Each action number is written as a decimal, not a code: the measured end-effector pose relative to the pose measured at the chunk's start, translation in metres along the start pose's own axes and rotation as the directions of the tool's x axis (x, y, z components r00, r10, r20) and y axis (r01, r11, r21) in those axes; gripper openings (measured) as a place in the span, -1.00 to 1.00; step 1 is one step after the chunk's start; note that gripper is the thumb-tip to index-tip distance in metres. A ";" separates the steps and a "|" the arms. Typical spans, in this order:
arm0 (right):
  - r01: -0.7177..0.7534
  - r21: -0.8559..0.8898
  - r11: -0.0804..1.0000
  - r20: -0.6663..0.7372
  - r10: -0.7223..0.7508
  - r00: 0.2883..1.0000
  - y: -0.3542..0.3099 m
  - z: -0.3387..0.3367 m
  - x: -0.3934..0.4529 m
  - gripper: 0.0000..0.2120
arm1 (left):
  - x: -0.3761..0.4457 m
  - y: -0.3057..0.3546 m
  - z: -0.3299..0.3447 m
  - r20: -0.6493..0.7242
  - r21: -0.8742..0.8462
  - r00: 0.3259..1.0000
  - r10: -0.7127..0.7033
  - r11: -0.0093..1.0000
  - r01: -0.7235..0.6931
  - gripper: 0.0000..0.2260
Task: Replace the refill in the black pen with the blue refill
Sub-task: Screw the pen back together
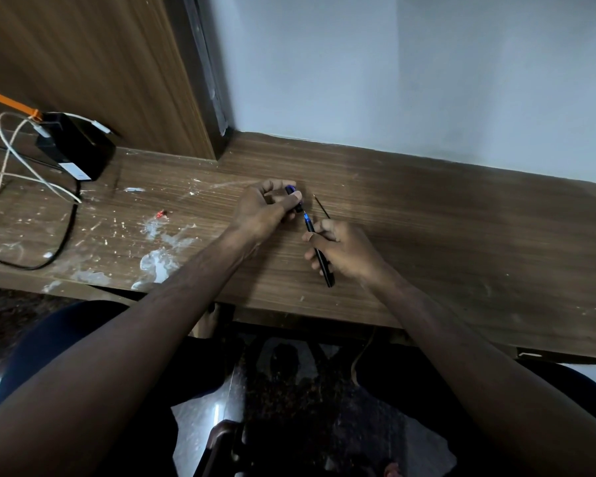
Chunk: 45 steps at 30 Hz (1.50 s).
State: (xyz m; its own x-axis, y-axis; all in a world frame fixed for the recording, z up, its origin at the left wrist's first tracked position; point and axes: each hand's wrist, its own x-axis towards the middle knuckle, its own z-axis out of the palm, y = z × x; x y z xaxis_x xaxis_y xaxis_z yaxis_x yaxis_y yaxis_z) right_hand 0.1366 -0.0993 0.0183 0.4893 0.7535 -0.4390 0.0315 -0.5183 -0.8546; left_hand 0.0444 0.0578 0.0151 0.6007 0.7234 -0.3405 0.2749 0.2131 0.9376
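My right hand [344,251] grips the black pen barrel [322,261], which slants from lower right up to the left over the desk. The blue refill tip [306,219] sticks out of the barrel's upper end. My left hand [267,208] pinches the pen's short front section [295,197], dark with a blue end, just above that tip. The two parts are close but apart. A thin dark refill [321,206] lies on the desk just right of my hands.
The wooden desk [444,235] is smeared with white paint spots at the left. A black box [76,146] with white and black cables [31,173] sits at the far left. A small red bit [161,213] lies left of my hands. A wall stands behind.
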 end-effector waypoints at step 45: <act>0.081 0.172 0.982 -0.246 -0.037 0.969 -0.004 0.003 -0.011 -0.81 | -0.010 -0.008 0.014 0.088 0.070 0.958 0.274 0.957 -0.280 -0.83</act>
State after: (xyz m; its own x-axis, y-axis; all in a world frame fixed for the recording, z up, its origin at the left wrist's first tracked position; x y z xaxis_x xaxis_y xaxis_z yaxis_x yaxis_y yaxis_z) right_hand 0.1284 -0.1036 0.0259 0.6868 0.6496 -0.3260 -0.0796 -0.3785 -0.9222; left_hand 0.0459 0.0395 0.0097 0.7167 0.6932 -0.0757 0.1472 -0.0444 0.9881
